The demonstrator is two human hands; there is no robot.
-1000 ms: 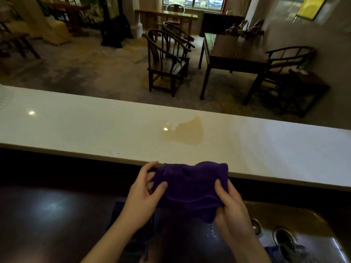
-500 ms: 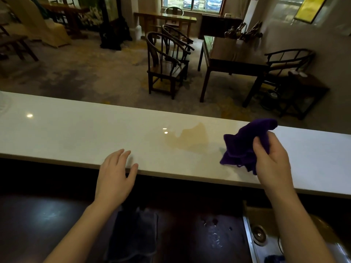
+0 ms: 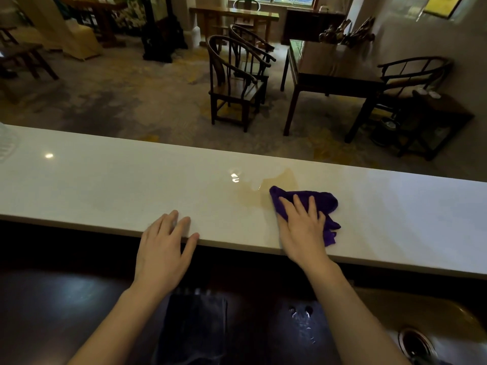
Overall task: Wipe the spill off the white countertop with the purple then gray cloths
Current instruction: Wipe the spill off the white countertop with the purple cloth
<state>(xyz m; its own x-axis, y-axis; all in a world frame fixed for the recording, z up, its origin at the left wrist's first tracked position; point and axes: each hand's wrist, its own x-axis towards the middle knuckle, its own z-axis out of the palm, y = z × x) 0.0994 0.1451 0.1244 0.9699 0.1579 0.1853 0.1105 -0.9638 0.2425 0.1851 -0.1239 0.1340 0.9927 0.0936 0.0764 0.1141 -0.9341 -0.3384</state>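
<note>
Purple cloth (image 3: 308, 204) is pressed flat under the spread right hand (image 3: 303, 227), spill (image 3: 253, 193) just beyond its fingertips. Firm overlapping strokes are best swept across it while the open, empty left hand (image 3: 166, 243) is braced on the white countertop (image 3: 105, 185).

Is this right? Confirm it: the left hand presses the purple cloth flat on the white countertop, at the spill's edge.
Wrong hand. The head view shows the right hand pressing the purple cloth flat on the white countertop, at the spill's edge.
</note>
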